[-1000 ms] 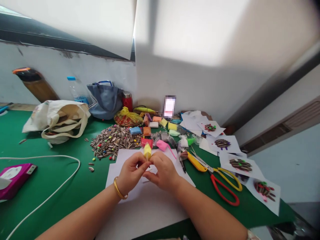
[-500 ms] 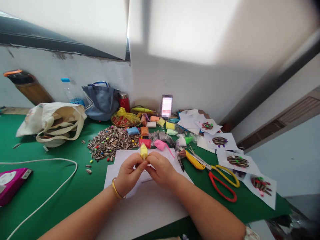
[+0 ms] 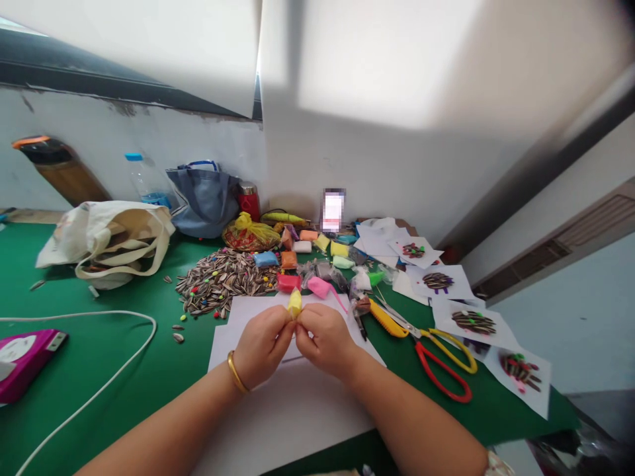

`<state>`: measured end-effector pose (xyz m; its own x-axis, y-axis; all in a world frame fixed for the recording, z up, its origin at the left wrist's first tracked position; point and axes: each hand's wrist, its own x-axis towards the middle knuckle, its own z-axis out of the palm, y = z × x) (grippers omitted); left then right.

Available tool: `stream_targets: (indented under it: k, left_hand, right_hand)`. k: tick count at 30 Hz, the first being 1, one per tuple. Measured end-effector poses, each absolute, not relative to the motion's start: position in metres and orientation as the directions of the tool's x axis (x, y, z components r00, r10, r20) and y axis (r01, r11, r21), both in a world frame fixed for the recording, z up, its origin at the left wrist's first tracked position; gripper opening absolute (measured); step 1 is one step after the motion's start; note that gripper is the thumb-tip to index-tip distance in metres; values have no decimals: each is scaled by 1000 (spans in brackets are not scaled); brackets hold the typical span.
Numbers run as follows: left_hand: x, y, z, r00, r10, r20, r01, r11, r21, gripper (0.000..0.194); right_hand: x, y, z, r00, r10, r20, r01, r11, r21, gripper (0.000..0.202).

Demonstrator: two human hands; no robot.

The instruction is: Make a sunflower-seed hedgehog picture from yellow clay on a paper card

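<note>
A small yellow packet of modelling clay (image 3: 294, 303) points up between my two hands, above white paper (image 3: 307, 423). My left hand (image 3: 265, 344), with a gold bangle at the wrist, pinches its lower end from the left. From the right, my right hand (image 3: 325, 340) grips the same end, fingertips against the left ones. Fingers hide the packet's bottom. Just beyond lie a red clay packet (image 3: 288, 283) and a pink clay packet (image 3: 321, 288). To the left is a heap of striped sunflower seeds (image 3: 223, 281) dotted with small coloured balls.
Scissors (image 3: 426, 344) and a yellow-handled cutter (image 3: 387, 319) lie right of the paper. Seed pictures (image 3: 473, 322) line the right edge. A cream cloth bag (image 3: 119, 244), blue bag (image 3: 203, 201) and phone (image 3: 333, 210) stand behind. A white cable (image 3: 109, 370) crosses the left side.
Both hands have closed in tighter around the packet's lower end, and the packet now tilts slightly. The whole view has shifted a little.
</note>
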<state>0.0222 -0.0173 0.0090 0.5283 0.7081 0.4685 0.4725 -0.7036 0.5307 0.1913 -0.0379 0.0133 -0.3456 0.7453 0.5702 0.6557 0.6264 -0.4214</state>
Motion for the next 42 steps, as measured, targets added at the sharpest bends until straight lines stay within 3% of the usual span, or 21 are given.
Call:
stream_targets:
  k: [8,15,20,25,30,42]
  left_hand:
    - [24,-19,13,541,699,468,536,-715,448,23]
    - [26,-16,11,504,718,480,605,-690,397,26]
    - [25,-14,11,512,741,435,575,-672,467,24]
    - [24,-14,16,560,729,395,510,-678,530,24]
    - [24,-16,17,565,718,407,528,-694,490,25]
    - [25,-18,15,567,701,432,556,-713,428,22]
  right_hand:
    - [190,-39,17,-332,745,578,722,596,-353,16]
    - [189,-35,13,-277,775,569,729,555,-401,21]
    - [191,-33,15,-294,807,512,717,540,-441,16]
    - [192,-35,16,-312,794,522,782,527,-333,11]
    - [192,-39,19,-357,768,532,783,556,-277,14]
    - [191,-39,20,-292,779,554,785,526,-326,15]
